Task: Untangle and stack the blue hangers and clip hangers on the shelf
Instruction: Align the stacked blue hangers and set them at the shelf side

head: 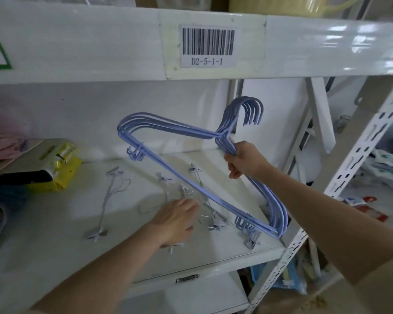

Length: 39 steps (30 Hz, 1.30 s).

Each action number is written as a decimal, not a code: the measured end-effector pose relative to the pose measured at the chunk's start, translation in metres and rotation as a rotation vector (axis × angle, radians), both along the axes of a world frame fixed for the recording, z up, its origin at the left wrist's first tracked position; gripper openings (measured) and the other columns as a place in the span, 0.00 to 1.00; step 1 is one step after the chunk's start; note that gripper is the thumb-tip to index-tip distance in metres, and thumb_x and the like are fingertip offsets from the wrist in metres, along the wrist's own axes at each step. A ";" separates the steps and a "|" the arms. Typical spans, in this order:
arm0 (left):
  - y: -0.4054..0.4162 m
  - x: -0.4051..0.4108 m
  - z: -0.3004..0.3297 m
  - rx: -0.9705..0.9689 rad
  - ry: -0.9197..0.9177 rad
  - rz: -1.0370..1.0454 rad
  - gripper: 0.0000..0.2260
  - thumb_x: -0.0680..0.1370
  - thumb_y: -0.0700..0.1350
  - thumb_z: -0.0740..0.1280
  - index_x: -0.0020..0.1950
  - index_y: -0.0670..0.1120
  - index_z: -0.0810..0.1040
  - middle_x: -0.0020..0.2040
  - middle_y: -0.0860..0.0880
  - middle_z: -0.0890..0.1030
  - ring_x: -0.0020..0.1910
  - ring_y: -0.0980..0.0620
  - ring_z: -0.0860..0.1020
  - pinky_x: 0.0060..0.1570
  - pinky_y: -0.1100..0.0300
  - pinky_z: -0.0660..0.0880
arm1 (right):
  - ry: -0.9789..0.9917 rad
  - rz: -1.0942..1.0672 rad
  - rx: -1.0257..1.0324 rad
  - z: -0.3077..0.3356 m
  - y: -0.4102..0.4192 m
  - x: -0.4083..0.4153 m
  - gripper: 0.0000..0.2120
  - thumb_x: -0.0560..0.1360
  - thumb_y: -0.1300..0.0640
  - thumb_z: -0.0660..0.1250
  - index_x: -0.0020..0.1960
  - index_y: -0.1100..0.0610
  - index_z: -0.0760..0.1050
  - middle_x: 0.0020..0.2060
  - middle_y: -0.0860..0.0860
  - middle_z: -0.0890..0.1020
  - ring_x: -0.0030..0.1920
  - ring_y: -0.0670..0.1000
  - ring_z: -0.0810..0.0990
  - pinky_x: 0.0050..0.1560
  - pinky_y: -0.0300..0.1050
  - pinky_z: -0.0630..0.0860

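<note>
My right hand [243, 160] grips a bunch of several blue hangers [168, 123] by one shoulder arm, just below the necks. The bunch is held up over the white shelf [55, 234], hooks pointing up and to the right, its lower corner near the shelf's right front edge. Several pale clip hangers [107, 196] lie spread and partly tangled on the shelf board. My left hand [176, 219] lies palm down on the tangled ones in the middle, fingers spread and touching the wires; I cannot see a grip.
A yellow packet [61, 168] and dark items lie at the shelf's left, with a pink bag [2, 141] behind. The upper shelf beam carries a barcode label [208, 45]. A perforated white upright [340, 177] stands at the right. Clutter covers the floor beyond.
</note>
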State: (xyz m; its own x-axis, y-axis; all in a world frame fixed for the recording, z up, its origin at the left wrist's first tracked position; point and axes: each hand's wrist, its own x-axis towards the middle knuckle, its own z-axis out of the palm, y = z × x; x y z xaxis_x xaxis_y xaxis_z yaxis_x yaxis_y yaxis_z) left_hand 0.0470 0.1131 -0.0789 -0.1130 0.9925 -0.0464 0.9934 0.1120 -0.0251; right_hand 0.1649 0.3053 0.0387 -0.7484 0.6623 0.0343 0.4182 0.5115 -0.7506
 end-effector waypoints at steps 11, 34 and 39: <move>0.070 0.018 -0.030 -0.246 -0.177 0.205 0.26 0.73 0.64 0.52 0.67 0.54 0.67 0.74 0.47 0.64 0.73 0.45 0.60 0.69 0.44 0.60 | 0.010 -0.124 -0.134 -0.021 0.014 -0.005 0.07 0.77 0.64 0.60 0.40 0.61 0.70 0.29 0.55 0.80 0.20 0.51 0.80 0.27 0.42 0.81; 0.043 0.003 0.023 0.173 -1.325 0.796 0.27 0.77 0.65 0.54 0.66 0.46 0.67 0.60 0.48 0.74 0.56 0.47 0.78 0.58 0.49 0.76 | -0.004 -0.249 -0.379 -0.054 -0.001 -0.030 0.04 0.79 0.65 0.59 0.52 0.64 0.69 0.33 0.58 0.78 0.26 0.56 0.79 0.29 0.46 0.82; 0.079 0.026 0.007 0.252 -1.398 0.965 0.23 0.73 0.42 0.69 0.65 0.40 0.66 0.51 0.42 0.77 0.41 0.48 0.79 0.41 0.54 0.82 | -0.031 -0.390 -0.455 -0.074 0.010 -0.023 0.01 0.78 0.67 0.59 0.49 0.63 0.69 0.32 0.59 0.79 0.27 0.57 0.79 0.41 0.58 0.83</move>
